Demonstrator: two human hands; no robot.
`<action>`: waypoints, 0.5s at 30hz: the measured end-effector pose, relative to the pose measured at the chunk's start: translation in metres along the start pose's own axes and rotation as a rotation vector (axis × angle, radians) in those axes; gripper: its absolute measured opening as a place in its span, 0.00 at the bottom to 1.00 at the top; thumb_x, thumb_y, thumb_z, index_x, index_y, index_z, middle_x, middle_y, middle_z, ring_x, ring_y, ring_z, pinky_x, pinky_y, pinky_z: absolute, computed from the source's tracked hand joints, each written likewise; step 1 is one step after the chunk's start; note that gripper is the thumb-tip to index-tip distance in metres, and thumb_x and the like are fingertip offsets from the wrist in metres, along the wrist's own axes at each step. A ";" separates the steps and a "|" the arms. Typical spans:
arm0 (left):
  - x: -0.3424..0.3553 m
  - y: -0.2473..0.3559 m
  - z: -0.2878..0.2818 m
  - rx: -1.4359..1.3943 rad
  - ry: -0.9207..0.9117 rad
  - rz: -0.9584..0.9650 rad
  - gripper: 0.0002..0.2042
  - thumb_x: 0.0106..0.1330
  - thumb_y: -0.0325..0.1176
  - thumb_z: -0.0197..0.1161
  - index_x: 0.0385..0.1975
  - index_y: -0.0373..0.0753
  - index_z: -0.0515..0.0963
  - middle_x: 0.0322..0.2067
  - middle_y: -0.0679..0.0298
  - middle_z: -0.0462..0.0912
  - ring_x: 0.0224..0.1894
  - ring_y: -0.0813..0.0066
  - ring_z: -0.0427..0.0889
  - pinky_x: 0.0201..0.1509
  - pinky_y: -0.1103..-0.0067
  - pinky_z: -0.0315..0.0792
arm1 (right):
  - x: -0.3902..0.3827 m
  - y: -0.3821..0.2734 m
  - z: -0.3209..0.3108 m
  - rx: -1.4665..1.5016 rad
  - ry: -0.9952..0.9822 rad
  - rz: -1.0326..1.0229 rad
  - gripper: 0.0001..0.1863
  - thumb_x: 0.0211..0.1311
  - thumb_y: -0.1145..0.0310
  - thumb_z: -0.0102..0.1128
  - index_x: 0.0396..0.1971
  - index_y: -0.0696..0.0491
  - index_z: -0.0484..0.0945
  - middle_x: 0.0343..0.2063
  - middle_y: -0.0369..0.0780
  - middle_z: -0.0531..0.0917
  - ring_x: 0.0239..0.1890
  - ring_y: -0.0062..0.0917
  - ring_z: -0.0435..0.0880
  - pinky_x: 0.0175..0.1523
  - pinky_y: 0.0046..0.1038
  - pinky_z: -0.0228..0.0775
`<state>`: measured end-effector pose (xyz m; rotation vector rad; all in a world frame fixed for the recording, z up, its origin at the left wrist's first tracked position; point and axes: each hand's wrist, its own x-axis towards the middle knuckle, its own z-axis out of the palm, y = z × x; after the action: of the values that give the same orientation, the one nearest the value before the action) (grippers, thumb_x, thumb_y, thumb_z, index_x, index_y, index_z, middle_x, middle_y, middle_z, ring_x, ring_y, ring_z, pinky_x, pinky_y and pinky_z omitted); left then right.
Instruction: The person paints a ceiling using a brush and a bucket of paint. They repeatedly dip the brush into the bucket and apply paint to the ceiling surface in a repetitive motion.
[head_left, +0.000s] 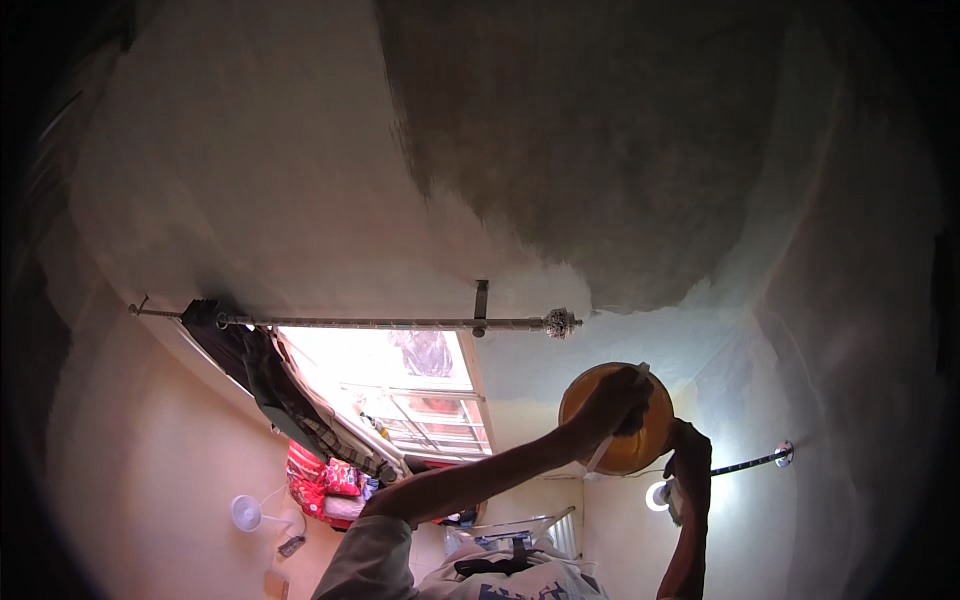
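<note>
An orange-yellow bucket (655, 425) with a pale strap handle (602, 452) hangs right of the middle. My left arm reaches across to it, and my left hand (618, 400) lies over the bucket, its fingers closed about the handle. Beside the bucket's right rim is my right hand (690, 455), dark against the light. It is closed on what looks like a paintbrush (676, 503), whose pale bristles point down. The bucket's contents are hidden from me.
A curtain rod (390, 324) with an ornate end runs along the wall above a bright window (400, 385). Dark curtains (290, 395) hang at its left. A large dark patch (600, 130) covers part of the pale surface. Another rod (750, 464), a lamp (657, 496) and a white fan (246, 513) are lower down.
</note>
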<state>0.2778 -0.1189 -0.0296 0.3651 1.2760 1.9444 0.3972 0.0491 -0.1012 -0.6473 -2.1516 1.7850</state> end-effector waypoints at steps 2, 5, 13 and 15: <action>-0.006 -0.013 -0.006 -0.018 -0.042 0.019 0.07 0.68 0.36 0.54 0.31 0.40 0.67 0.17 0.69 0.67 0.13 0.84 0.65 0.14 0.84 0.58 | 0.004 0.000 0.012 -0.167 0.002 0.075 0.19 0.63 0.60 0.57 0.43 0.61 0.78 0.18 0.36 0.76 0.11 0.15 0.70 0.16 0.20 0.62; -0.009 -0.032 -0.015 -0.073 -0.035 -0.003 0.07 0.67 0.36 0.55 0.32 0.42 0.68 0.19 0.69 0.68 0.15 0.83 0.67 0.15 0.84 0.60 | 0.009 0.018 0.014 -0.141 -0.030 0.103 0.15 0.56 0.69 0.65 0.42 0.59 0.79 0.18 0.36 0.79 0.11 0.14 0.70 0.14 0.18 0.57; -0.033 -0.049 -0.074 0.378 0.127 0.278 0.08 0.68 0.34 0.54 0.31 0.37 0.73 0.23 0.66 0.75 0.24 0.77 0.76 0.32 0.80 0.74 | 0.001 0.034 0.034 -0.198 -0.136 -0.065 0.09 0.62 0.70 0.54 0.35 0.61 0.78 0.15 0.35 0.76 0.10 0.16 0.71 0.16 0.20 0.63; -0.053 -0.051 -0.097 0.402 0.297 0.149 0.07 0.67 0.32 0.55 0.34 0.35 0.75 0.31 0.61 0.79 0.34 0.73 0.80 0.38 0.80 0.74 | 0.000 0.031 0.039 -0.283 -0.156 -0.111 0.10 0.63 0.70 0.53 0.36 0.60 0.78 0.14 0.35 0.76 0.10 0.15 0.70 0.16 0.19 0.62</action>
<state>0.2767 -0.2105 -0.1103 0.3877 1.8906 1.9068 0.3836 0.0198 -0.1390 -0.4503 -2.5193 1.5348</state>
